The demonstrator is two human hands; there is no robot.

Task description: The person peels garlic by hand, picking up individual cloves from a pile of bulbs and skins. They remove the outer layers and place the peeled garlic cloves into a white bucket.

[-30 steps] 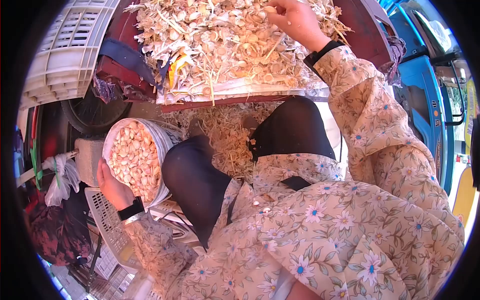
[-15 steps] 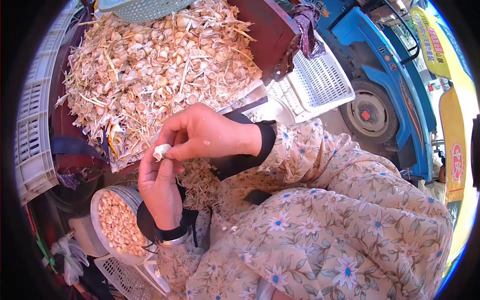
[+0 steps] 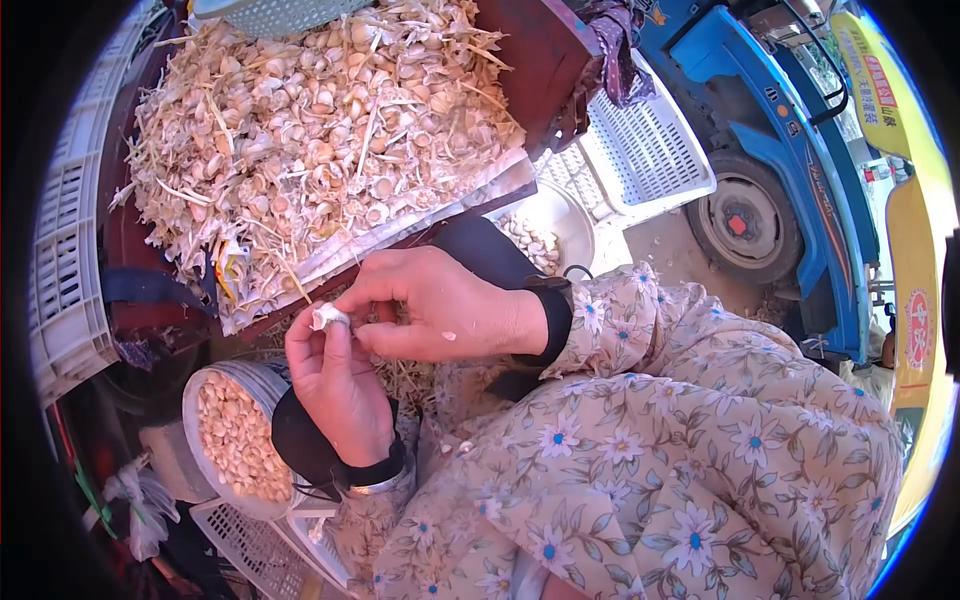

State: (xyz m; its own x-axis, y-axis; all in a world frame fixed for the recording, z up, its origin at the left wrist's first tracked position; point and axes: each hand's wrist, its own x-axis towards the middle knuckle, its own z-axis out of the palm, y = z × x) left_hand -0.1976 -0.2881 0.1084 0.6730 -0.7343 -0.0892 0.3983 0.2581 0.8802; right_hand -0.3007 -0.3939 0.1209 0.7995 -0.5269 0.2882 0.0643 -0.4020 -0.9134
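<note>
At 9 o'clock from the middle of the view, the left hand pinches a whitish garlic clove between thumb and fingers. The right hand has its fingers bent in narrowly beside the clove; whether they grip it too, I cannot tell.

At 8 o'clock a round bucket is filled with smooth, tan-cream cloves. Around 1 o'clock a shallow white basin holds paler cloves, and beyond it sits a slotted white plastic basket.

Toward 11 o'clock, a maroon worktop bears a heap of garlic, papery skins and dry, strawlike stalks, with a pale perforated basket at its far edge. A white lattice crate stands at 9 o'clock.
</note>
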